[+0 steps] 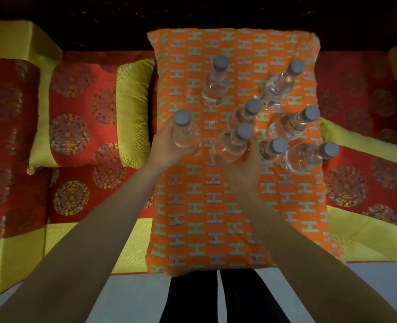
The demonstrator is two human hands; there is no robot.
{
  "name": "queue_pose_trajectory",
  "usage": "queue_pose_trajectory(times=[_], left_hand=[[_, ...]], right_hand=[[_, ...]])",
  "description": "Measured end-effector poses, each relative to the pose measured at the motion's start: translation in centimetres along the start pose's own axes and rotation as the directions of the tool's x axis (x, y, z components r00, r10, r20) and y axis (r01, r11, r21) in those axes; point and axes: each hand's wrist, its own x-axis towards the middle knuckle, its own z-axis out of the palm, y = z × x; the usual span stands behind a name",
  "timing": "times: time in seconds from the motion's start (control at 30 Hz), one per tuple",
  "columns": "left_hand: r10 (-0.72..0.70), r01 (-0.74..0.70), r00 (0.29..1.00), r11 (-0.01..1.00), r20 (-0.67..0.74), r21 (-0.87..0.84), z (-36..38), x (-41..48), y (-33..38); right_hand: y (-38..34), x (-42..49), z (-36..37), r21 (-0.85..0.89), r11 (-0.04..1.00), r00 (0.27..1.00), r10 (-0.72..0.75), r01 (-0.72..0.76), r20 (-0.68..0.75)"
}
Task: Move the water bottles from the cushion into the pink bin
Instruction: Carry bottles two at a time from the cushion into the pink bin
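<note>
Eight clear, grey-capped water bottles (pixel 216 87) on cushion (pixel 216 217); left hand (pixel 165 148) and right hand (pixel 241 166) each around one.

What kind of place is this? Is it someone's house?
Probably a living room in a home. There are red and yellow patterned sofa cushions, a big orange cushion lying on them with water bottles on top, and a pale floor below.
</note>
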Motion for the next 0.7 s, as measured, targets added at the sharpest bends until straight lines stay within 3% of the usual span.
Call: queue_pose_trajectory(times=[0.13,0.33,0.7], left_hand=[[0.016,-0.016,1.000,0.999,-0.007,-0.046,-0.7,-1.6,1.0],[0.138,-0.133,0.985,0.990,0.101,-0.052,0.4,-2.0,6.9],[0.429,-0.396,0.849,0.903,0.308,-0.167,9.6,-6.7,20.1]], right_hand=[[-1.3,-0.9,-3.2,0.061,0.996,0.998,-0.064,0.063,0.009],[-2.6,-2.4,-9.4,0.083,0.992,0.990,-0.086,0.096,-0.113],[-1.6,-6.6,-26.3,0.028,0.989,0.893,-0.120,0.146,-0.433]])
